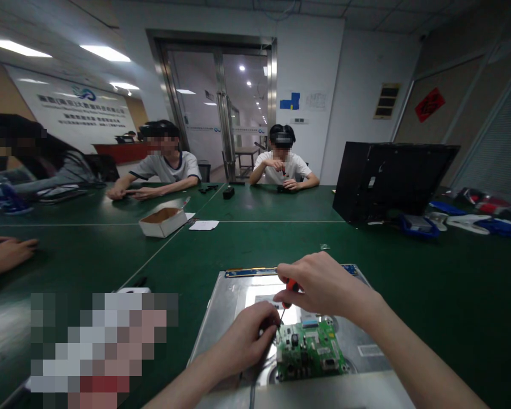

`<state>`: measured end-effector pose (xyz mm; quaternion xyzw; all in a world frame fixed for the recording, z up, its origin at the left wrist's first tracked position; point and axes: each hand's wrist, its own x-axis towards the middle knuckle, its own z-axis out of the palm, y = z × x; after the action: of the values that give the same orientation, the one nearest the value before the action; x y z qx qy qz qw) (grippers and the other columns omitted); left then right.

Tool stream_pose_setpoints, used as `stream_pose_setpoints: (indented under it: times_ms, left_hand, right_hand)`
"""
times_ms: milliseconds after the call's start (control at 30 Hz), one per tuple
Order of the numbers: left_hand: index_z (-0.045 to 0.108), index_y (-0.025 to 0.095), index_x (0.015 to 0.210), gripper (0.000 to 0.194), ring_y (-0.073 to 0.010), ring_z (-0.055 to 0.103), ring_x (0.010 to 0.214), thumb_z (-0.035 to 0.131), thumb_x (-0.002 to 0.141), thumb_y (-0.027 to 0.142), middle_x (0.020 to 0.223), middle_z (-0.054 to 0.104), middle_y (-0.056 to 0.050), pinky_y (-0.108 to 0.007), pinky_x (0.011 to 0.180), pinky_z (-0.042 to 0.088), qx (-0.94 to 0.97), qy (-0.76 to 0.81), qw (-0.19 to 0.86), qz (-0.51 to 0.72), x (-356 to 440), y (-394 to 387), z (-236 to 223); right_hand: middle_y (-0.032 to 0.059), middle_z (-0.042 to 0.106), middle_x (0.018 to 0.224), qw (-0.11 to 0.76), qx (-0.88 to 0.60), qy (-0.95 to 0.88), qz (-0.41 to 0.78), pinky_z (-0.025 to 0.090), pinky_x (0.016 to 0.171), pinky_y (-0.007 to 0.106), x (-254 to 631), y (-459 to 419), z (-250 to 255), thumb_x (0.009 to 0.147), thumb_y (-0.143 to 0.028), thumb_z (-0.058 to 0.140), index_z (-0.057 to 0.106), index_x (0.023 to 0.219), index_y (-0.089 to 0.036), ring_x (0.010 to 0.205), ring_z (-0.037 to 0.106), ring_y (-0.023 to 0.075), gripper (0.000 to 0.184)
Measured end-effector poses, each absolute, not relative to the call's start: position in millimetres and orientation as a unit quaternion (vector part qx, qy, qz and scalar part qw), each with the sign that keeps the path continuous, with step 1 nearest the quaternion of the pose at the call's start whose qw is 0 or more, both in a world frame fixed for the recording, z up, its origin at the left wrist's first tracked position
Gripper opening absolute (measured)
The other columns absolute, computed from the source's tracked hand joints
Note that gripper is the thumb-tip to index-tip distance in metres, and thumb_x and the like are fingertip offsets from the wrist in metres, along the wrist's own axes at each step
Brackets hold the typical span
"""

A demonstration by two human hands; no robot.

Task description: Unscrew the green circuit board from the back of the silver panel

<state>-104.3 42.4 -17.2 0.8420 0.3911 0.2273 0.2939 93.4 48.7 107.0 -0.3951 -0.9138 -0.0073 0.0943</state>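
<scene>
A metal-backed display panel [226,301] lies on the table in front of me. On it sits a green circuit board [313,346]. My right hand [323,284] grips a screwdriver by its red and black handle [293,286], with the shaft pointing down towards the board's upper left corner. Beside that corner is my left hand [255,332], its fingers curled close to the screwdriver's tip. What those fingers hold, if anything, is hidden. A thin dark cable [252,395] runs out below the left hand. Along the panel's far edge is a narrow blue board strip [251,272].
A large black casing [392,182] stands at the right, near blue and white items [485,224]. An open white box [164,221] and paper [204,225] lie ahead to the left. Other people sit across the green table [247,244]; another person's hand [8,255] rests at far left.
</scene>
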Motion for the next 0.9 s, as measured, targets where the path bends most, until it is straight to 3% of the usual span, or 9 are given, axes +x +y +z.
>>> stream_pose_setpoints:
  times_ms: [67,233,367,433,667,900]
  left_hand:
    - [0.056,0.018,0.085,0.013,-0.0193,0.054,0.077,0.046,0.082,0.01,0.085,0.062,-0.004,-0.029,0.069,0.042,0.846,0.387,0.289,0.228,-104.3,42.9,-17.8]
    - [0.056,0.018,0.085,0.012,-0.0202,0.054,0.079,0.047,0.082,0.011,0.085,0.062,-0.004,-0.03,0.07,0.042,0.846,0.38,0.289,0.236,-103.5,44.6,-17.6]
    - [0.055,0.018,0.084,0.012,-0.0203,0.054,0.079,0.047,0.081,0.011,0.084,0.061,-0.004,-0.029,0.069,0.042,0.845,0.378,0.295,0.236,-103.0,44.3,-16.4]
    - [0.055,0.018,0.084,0.012,-0.0202,0.054,0.078,0.047,0.081,0.01,0.085,0.062,-0.003,-0.029,0.069,0.042,0.846,0.382,0.289,0.236,-103.2,44.4,-17.6]
    - [0.057,0.018,0.088,0.013,-0.0198,0.053,0.078,0.047,0.082,0.011,0.087,0.062,-0.004,-0.03,0.071,0.043,0.85,0.378,0.285,0.232,-104.3,43.6,-18.8]
    - [0.057,0.019,0.088,0.013,-0.0198,0.053,0.079,0.046,0.084,0.012,0.087,0.062,-0.004,-0.031,0.072,0.043,0.848,0.378,0.286,0.237,-104.2,43.6,-18.3]
  right_hand:
    - [0.0017,0.069,0.077,0.1,-0.388,-0.916,0.007,0.025,0.052,0.028,94.8,47.8,108.0,0.086,-0.038,0.062,0.058,0.089,-0.02,0.064,0.059,0.0164,0.019]
    - [0.0016,0.067,0.089,0.12,-0.351,-0.928,0.046,0.028,0.054,0.027,97.1,43.9,111.6,0.078,-0.016,0.06,0.055,0.097,-0.019,0.07,0.056,0.0134,0.019]
    - [0.0001,0.067,0.076,0.104,-0.371,-0.923,0.015,0.023,0.052,0.028,94.8,47.4,109.7,0.084,-0.028,0.061,0.057,0.089,-0.02,0.062,0.054,0.0139,0.01]
    - [-0.0003,0.066,0.071,0.098,-0.38,-0.92,0.009,0.023,0.052,0.028,95.0,48.5,109.1,0.086,-0.035,0.062,0.058,0.085,-0.02,0.061,0.055,0.0144,0.016]
    - [0.0015,0.068,0.088,0.121,-0.35,-0.927,0.067,0.03,0.055,0.026,96.9,45.3,110.8,0.08,-0.017,0.059,0.055,0.098,-0.019,0.069,0.057,0.0136,0.019]
    - [0.0001,0.068,0.077,0.107,-0.371,-0.922,0.033,0.025,0.053,0.027,96.6,49.5,109.0,0.085,-0.035,0.063,0.057,0.09,-0.021,0.066,0.058,0.0153,0.016]
